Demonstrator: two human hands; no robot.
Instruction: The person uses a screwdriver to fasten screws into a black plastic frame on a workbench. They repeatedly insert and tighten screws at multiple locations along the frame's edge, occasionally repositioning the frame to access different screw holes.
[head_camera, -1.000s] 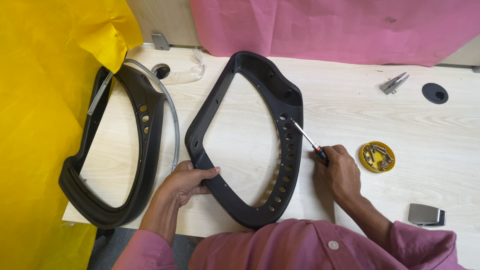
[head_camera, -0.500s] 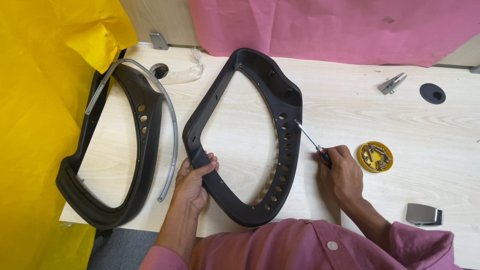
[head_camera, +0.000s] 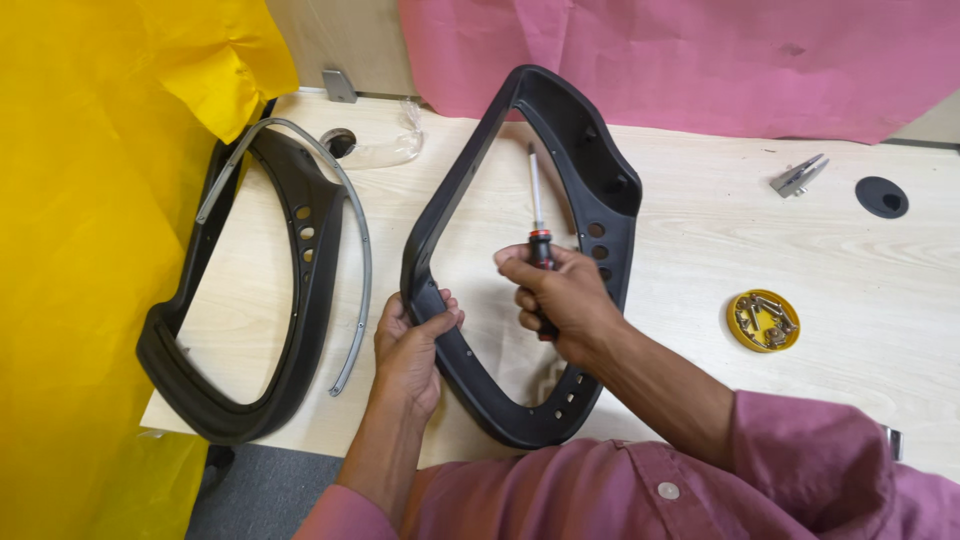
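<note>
On the pale wooden table (head_camera: 700, 240), partly covered at its left by a yellow sheet (head_camera: 80, 250) and at its far edge by a pink sheet (head_camera: 680, 55), lie two black plastic frames. One, the left frame (head_camera: 300, 250), has its far end tucked under the yellow sheet, with a single grey metal strip (head_camera: 355, 230) curving along its right side. Its twin, the right frame (head_camera: 610, 200), sits in front of the person, its near curve partly hidden by a forearm. A left hand (head_camera: 410, 345) clamps that frame's left rail, thumb over the top. A right hand (head_camera: 565, 300) is fisted around one screwdriver (head_camera: 537, 215), shaft pointing far, inside the frame's opening. To the right sits one yellow dish (head_camera: 763, 321) of screws, too small to count.
</note>
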